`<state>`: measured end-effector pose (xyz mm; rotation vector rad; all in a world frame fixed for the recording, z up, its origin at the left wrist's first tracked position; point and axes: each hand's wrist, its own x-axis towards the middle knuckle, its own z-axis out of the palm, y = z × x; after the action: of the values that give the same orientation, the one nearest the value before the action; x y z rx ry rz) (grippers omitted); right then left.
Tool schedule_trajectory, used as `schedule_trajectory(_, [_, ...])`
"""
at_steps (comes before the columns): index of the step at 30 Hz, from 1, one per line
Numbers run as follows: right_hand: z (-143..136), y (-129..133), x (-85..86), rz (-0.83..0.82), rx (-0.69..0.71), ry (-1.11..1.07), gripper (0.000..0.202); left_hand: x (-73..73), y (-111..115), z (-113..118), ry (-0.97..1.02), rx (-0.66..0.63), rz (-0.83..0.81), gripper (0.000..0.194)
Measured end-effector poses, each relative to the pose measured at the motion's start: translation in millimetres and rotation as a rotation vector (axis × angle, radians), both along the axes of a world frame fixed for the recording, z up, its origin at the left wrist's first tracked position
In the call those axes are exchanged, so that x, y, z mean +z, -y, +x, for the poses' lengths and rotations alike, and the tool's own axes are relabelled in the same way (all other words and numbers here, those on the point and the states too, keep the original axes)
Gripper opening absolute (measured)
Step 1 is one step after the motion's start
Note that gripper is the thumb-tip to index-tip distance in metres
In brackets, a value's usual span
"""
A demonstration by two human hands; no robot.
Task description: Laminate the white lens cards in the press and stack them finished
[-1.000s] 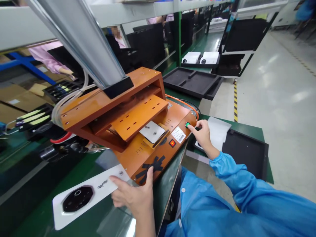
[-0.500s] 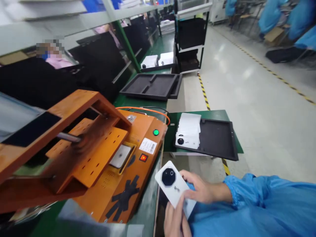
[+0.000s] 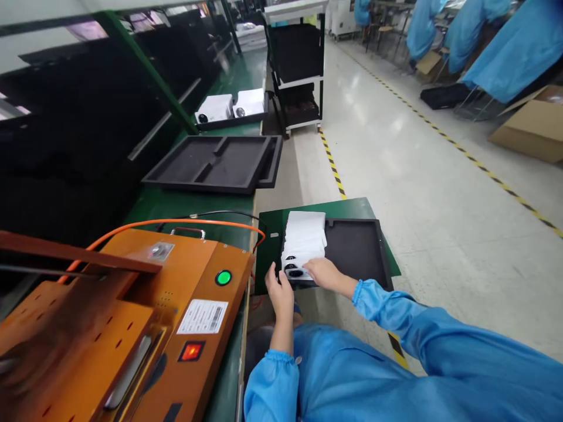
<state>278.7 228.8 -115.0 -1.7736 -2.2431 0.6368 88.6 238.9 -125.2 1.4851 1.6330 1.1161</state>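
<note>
At the near end of a row of overlapping white phone back covers (image 3: 304,231), my right hand (image 3: 324,274) grips the right side of the nearest white phone back cover (image 3: 303,278), which has a dark round camera area. My left hand (image 3: 280,293) is at that cover's left edge, its fingers apart and curved upward. Whether the left fingertips touch the cover is hard to tell. The covers lie in the left part of a black tray (image 3: 354,246), on a green board (image 3: 352,206).
An orange press machine (image 3: 206,258) with a lit green button (image 3: 223,278) and a red switch (image 3: 192,351) stands at left. Black trays (image 3: 211,161) lie on the bench behind it. A wheeled rack (image 3: 297,64) stands farther back, and a cardboard box (image 3: 534,126) sits at right.
The phone back cover held in both hands before the body has moved forward to the row in the tray. My left hand has come off its face. The view has shifted right.
</note>
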Motion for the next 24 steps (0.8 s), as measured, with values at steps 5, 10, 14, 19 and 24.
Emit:
schedule_trajectory(5, [8.5, -6.5, -21.0, 0.098, -0.078, -0.196, 0.058, -25.5, -20.2, 15.4, -0.041, -0.094, 0.025, 0.057])
schedule_trajectory(10, [55.0, -39.0, -41.1, 0.162, -0.494, -0.358, 0.066, -31.9, -43.1, 22.2, -0.064, -0.109, 0.03, 0.058])
schedule_trajectory(14, [58.2, -45.1, -61.4, 0.118, -0.611, -0.487, 0.076, -31.6, -77.3, 29.9, -0.055, -0.173, 0.022, 0.055])
schedule_trajectory(19, [50.3, -31.2, -69.2, 0.095, -0.676, -0.566, 0.082, -37.9, -105.7, 36.2, -0.019, -0.223, -0.05, 0.047])
schedule_trajectory(24, [64.5, -27.6, -62.4, 0.053, -0.604, -0.564, 0.08, -42.5, -104.4, 38.5, 0.03, -0.203, -0.086, 0.043])
